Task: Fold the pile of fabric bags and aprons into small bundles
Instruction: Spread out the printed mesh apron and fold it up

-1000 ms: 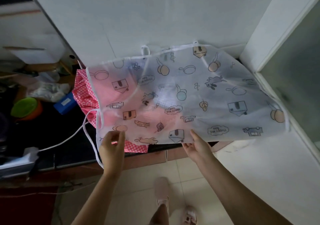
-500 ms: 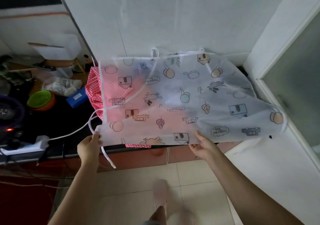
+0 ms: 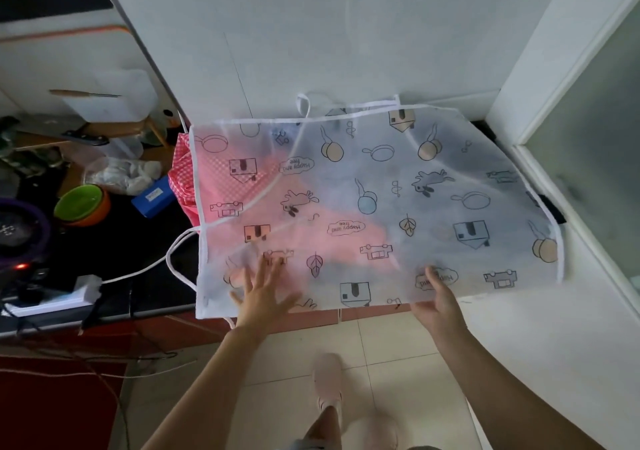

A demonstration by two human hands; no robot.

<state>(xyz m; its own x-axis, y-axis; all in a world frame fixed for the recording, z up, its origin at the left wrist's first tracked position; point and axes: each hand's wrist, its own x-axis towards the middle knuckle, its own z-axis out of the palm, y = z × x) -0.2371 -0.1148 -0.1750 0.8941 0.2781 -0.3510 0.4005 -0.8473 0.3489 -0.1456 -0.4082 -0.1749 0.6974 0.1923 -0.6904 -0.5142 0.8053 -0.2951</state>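
Sheer white apron [image 3: 381, 190], printed with pans, houses, leaves and "Happy and free" bubbles, is lying spread out flat. Its far hem is running along the foot of the white wall panel [image 3: 311, 34]. Its near hem is hanging just past the counter's front edge, above the tiled floor [image 3: 381, 345].

Pink checked fabric [image 3: 181, 176] is sitting underneath the apron's left half. It is showing through the sheer cloth and poking out past the left hem.

White apron ties [image 3: 173, 259] are looping off the left edge onto the black countertop [image 3: 138, 241]. Another tie is looping at the far hem.

Left hand [image 3: 263, 293] is pressing down flat on the apron near its front left corner. Fingers are spread wide and gripping nothing, and the hand is slightly blurred.

Right hand [image 3: 436, 297] is holding the near hem further right. The thumb is lying on top of the cloth and the fingers are tucked out of sight beneath it, pinching the edge.

On the counter to the left, well apart from the apron:
- A green bowl [image 3: 81, 202] is sitting in an orange one.
- A blue box [image 3: 154, 196] is lying just beside the pink fabric.
- A crumpled plastic bag [image 3: 121, 174] is resting behind the box.
- A white power strip [image 3: 69, 295] is sitting at the front edge.

A slippered foot [image 3: 327, 377] is showing on the floor between the forearms.
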